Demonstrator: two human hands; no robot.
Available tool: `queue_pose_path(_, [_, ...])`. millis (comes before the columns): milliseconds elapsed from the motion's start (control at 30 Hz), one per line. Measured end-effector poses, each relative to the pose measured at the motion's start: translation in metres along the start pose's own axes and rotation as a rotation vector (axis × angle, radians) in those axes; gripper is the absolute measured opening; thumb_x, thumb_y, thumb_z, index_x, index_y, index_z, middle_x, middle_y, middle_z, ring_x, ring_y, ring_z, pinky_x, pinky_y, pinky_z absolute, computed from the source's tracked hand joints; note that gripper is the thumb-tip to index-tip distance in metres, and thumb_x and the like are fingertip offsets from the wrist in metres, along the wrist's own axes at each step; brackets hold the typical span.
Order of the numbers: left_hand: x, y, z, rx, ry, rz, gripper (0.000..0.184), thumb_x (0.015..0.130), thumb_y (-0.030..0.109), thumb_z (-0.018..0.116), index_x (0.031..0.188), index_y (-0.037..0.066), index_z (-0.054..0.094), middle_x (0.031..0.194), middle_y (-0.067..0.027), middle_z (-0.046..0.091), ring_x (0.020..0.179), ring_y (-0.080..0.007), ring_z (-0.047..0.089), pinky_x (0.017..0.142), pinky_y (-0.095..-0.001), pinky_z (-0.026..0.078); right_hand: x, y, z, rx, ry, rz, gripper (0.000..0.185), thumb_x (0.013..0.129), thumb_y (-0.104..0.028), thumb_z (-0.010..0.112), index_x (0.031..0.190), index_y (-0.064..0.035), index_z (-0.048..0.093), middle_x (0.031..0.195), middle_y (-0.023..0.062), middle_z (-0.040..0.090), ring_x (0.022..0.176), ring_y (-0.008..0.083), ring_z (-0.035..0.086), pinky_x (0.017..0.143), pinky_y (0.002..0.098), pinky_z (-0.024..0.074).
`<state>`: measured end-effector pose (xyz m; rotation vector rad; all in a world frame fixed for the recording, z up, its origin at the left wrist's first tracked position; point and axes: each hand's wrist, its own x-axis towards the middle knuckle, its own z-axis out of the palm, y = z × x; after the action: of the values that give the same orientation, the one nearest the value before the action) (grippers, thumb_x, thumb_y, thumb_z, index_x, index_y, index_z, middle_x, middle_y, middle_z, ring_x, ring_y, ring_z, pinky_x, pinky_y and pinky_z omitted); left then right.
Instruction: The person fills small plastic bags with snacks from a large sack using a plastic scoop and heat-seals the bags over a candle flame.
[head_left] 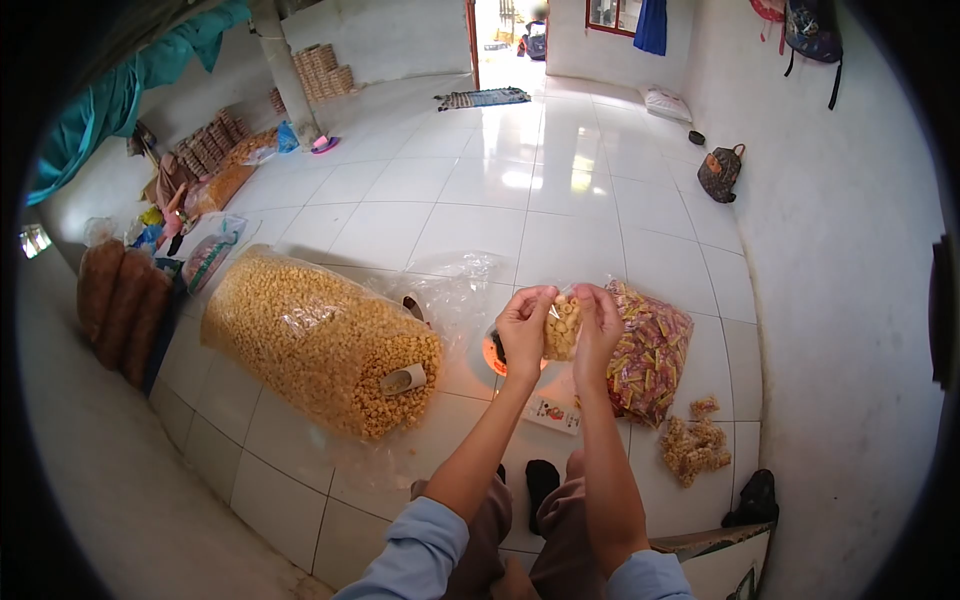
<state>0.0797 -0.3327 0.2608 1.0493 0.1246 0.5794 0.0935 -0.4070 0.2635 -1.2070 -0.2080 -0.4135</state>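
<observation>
Between my hands is a small clear packet of snacks (562, 335), filled with yellowish puffed pieces. My left hand (524, 330) pinches its upper left corner, and my right hand (596, 330) pinches the upper right one. Behind my left hand lies a round orange object (491, 355), partly hidden. A white printed box (552, 416) rests on the floor below the packet. To the left lies a large clear sack of puffed snacks (290, 320), its mouth towards me, with a scoop (403, 380) on the pieces. Beside my right hand sits a bag of red and yellow wrappers (648, 350).
Filled snack packets (693, 450) lie at the right, near a black bag (756, 498). Long brown sacks (122, 310) stand against the left wall. Farther off are stacked packs (212, 143), a mat (484, 98) by the doorway and a backpack (720, 172).
</observation>
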Motion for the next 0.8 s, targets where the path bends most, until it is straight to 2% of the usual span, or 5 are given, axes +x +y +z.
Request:
queue_pose_path(100, [0.002,0.001,-0.002,0.007,0.003,0.009,0.012,0.083,0.013,0.063,0.086,0.001,0.062,0.077,-0.0015,0.062,0.066,-0.0037,0.052,0.059,-0.0184,0.042,0.003,0.001,-0.002,0.059,-0.075,0.015,0.014,0.086,-0.010,0.057,0.091,0.0026,0.058,0.089,0.0062,0.061,0.083,0.0102,0.056,0.075,0.0217,0.0438])
queue_pose_path(367, [0.003,0.000,-0.007,-0.003,-0.024,0.028,0.010,0.084,0.010,0.060,0.087,0.000,0.060,0.081,-0.0074,0.064,0.074,-0.0083,0.059,0.066,-0.0207,0.045,0.003,0.000,-0.003,0.022,0.044,-0.003,0.013,0.085,-0.010,0.061,0.089,0.0022,0.059,0.081,0.0045,0.061,0.077,0.0078,0.056,0.069,0.0206,0.0446])
queue_pose_path(600, [0.003,0.008,-0.003,0.062,0.001,0.138,0.007,0.085,0.007,0.058,0.088,0.000,0.059,0.081,-0.0070,0.063,0.077,-0.0103,0.058,0.072,-0.0233,0.045,0.003,0.001,-0.005,0.016,0.033,-0.018,0.011,0.084,-0.009,0.062,0.088,0.0013,0.058,0.079,0.0027,0.059,0.075,0.0068,0.055,0.068,0.0200,0.0441])
queue_pose_path(667, [0.003,0.006,-0.001,0.000,-0.117,0.170,0.018,0.084,0.005,0.059,0.099,0.000,0.053,0.082,-0.0062,0.062,0.081,-0.0105,0.057,0.073,-0.0236,0.045,0.000,-0.004,-0.003,-0.023,0.043,-0.076,0.011,0.083,-0.008,0.062,0.088,0.0010,0.057,0.081,0.0031,0.058,0.077,0.0073,0.055,0.068,0.0204,0.0437])
queue_pose_path(800, [-0.003,0.012,0.007,-0.013,-0.250,0.123,0.030,0.082,0.004,0.061,0.108,0.002,0.046,0.083,-0.0057,0.061,0.082,-0.0107,0.057,0.073,-0.0240,0.046,-0.002,-0.011,0.003,0.003,0.035,-0.108,0.011,0.083,-0.008,0.062,0.087,0.0007,0.056,0.082,0.0032,0.057,0.077,0.0078,0.054,0.069,0.0209,0.0434])
